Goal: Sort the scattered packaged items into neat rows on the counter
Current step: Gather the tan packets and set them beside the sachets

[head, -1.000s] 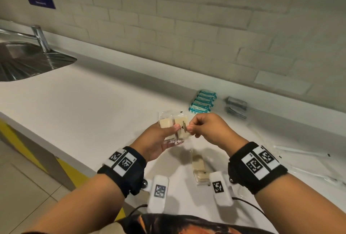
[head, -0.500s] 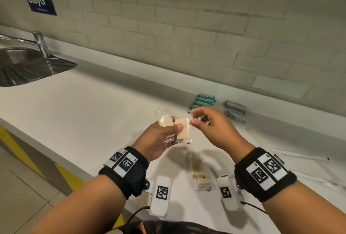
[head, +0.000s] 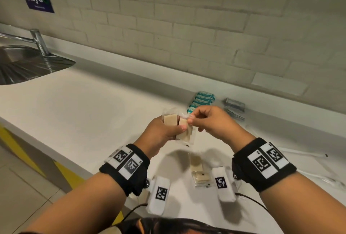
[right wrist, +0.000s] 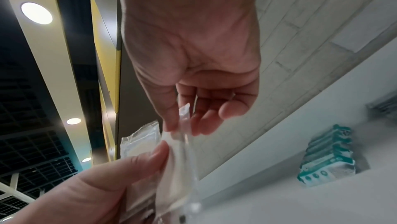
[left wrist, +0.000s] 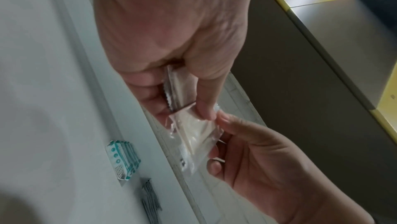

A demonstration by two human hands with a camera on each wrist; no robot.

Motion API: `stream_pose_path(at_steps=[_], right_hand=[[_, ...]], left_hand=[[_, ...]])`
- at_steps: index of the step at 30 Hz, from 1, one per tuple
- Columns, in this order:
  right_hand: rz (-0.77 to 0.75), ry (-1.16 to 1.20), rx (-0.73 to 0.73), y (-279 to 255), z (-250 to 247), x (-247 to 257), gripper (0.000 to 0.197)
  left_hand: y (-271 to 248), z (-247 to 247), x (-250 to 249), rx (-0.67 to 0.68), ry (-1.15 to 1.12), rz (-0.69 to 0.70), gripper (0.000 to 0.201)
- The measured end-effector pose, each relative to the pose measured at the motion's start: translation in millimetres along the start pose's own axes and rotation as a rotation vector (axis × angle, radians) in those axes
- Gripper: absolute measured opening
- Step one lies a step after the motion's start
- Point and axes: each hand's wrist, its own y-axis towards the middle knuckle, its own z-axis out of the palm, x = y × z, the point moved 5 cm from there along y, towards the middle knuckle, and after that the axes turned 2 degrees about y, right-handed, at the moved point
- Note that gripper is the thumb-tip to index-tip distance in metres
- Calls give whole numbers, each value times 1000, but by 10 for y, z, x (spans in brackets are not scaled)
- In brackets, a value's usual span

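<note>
White bench (head: 78, 113) under a brick wall. Left hand (head: 162, 130) grips several clear-wrapped beige packets (head: 184, 130) above the bench; right hand (head: 209, 121) pinches one packet's film edge. Judged light, slippery and crushable; hold the flat faces, not the seal.

Two clear packets of beige wafers (head: 180, 128) are held above the desk (head: 84, 113), and two more clear beige packets (head: 200, 174) are seen lying on the near part of it. Five teal-and-white packets (head: 202, 100) are counted in one row at the far side. A stack of grey packets (head: 235, 107) lies to their right; their number cannot be told. Two hands are seen.
</note>
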Motion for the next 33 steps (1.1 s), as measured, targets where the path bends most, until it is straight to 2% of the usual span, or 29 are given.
stream_pose_path(at_steps=[2,4,6,7,9,11,15,17,19,21,23,24,28,31,33], right_hand=[[-10,-151,-1,28,-29,15,6],[-25,-466,-92,89,-119,-13,8],[21,-591,-157,150,-228,-112,14],[69,-543,-133,180,-254,-204,19],[134,-458,-46,199,-197,-394,23],[151,-479,61,180,-34,-533,14],[216,-740,246,101,271,-802,21],[227,-809,208,96,272,-862,28],[188,-680,89,110,208,-792,33],[126,-350,26,120,160,-639,24],[91,-55,89,101,212,-453,14],[72,2,121,89,246,-379,12],[14,-26,68,86,283,-294,14],[20,-1,14,104,227,-337,19],[20,-22,32,107,209,-358,21]], left_hand=[[14,1,23,-3,11,-18,35],[13,-8,60,-2,-19,-46,28],[0,-37,103,-9,-75,-82,17],[-6,-56,117,-13,-106,-102,13],[-10,-99,141,-23,-160,-146,17],[-10,-123,172,-17,-243,-201,23],[-32,-111,178,3,-391,-248,26],[-26,-125,186,15,-360,-216,30],[-25,-142,200,7,-304,-195,28],[-18,-142,216,-10,-277,-189,24],[-8,-111,218,-9,-239,-181,16],[-5,-83,207,2,-215,-172,12],[18,-21,139,38,-181,-112,13],[27,-44,104,0,-201,-93,12],[40,-63,115,-34,-193,-80,10]])
